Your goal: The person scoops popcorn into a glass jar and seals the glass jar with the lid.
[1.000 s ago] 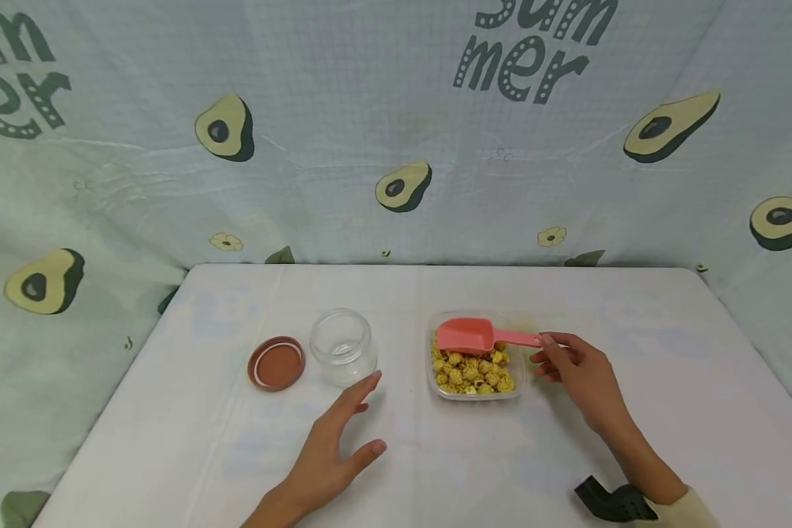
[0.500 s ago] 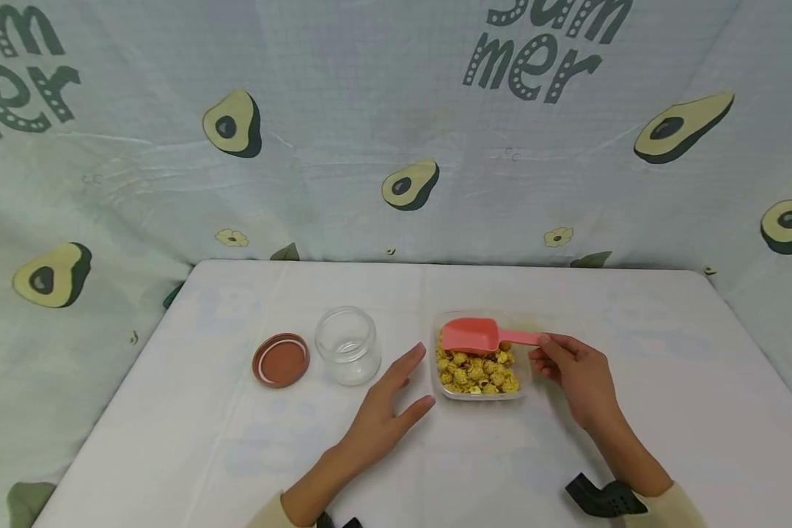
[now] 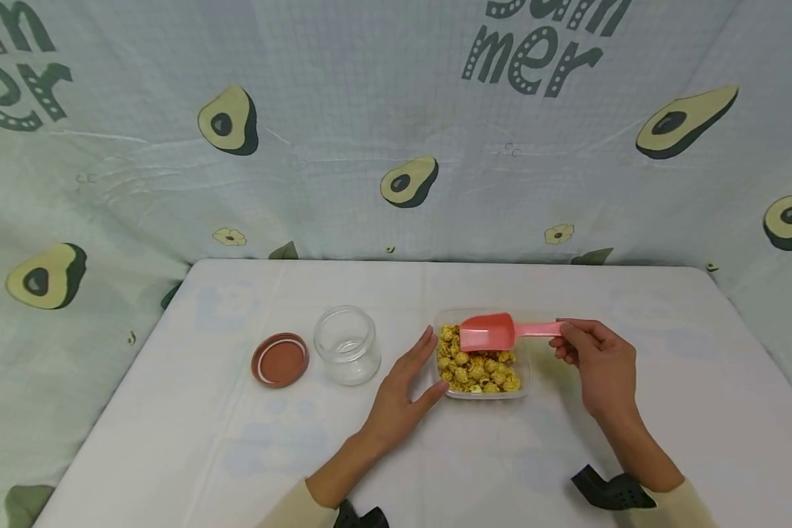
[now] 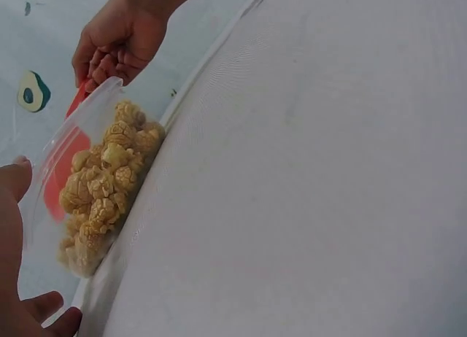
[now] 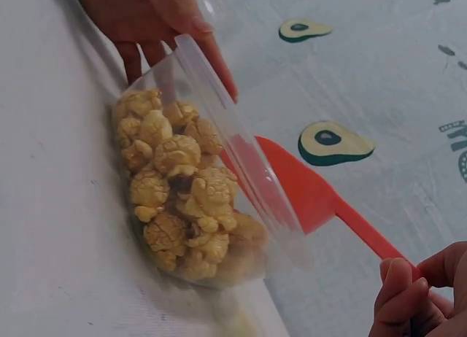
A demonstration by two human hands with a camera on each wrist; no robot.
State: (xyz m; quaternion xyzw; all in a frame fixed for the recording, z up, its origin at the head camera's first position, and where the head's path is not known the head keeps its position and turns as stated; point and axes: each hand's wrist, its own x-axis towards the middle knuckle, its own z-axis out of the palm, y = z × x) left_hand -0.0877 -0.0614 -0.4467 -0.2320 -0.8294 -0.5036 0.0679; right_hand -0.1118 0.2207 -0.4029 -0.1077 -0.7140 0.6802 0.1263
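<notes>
My right hand pinches the handle end of a pink-red scoop. The scoop's bowl overlaps the back part of a clear plastic container, over the yellow popcorn inside. In the right wrist view the scoop slants down past the container's rim, its tip seen through the clear wall. My left hand lies along the container's left side, fingers extended and thumb near the front left corner. From the left wrist view, the popcorn fills much of the container.
Left of the container stands a clear, round jar with its mouth uncovered. Beside it a reddish-brown lid lies on the white-covered table. An avocado-print curtain hangs behind the table's back edge.
My left hand has moved right, from near the jar to the container's left side. My right hand has shifted slightly right with the scoop, whose bowl has slid right over the popcorn.
</notes>
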